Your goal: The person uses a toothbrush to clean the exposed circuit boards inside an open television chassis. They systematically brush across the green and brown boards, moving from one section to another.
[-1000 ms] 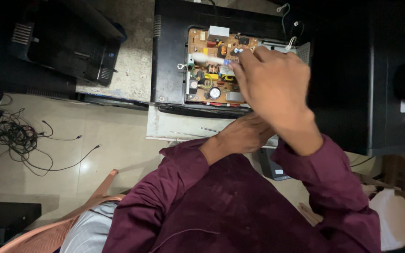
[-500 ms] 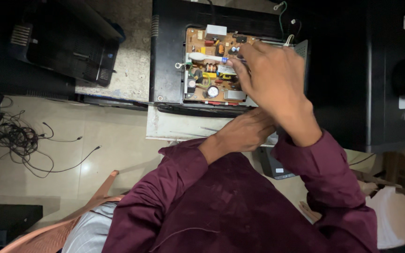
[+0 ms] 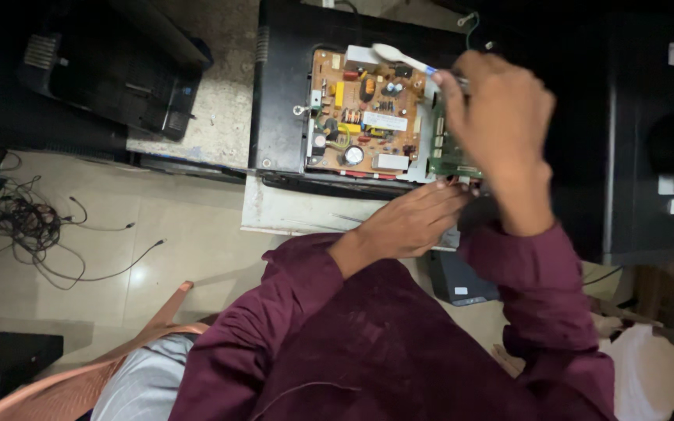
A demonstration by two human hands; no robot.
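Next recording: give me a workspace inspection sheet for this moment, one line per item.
Surface: pale slab under an opened black device, tiled floor below.
Job's things: brown circuit board exposed in the device; smaller green board at its right edge.
Clutter: black unit upper left; white bag lower right.
Hands: right hand holds a white-handled tool over the boards; left hand rests at the device's near edge.
Cables: tangled black wires on the floor, left.
Surroundings: dark equipment right; orange chair beneath the person.
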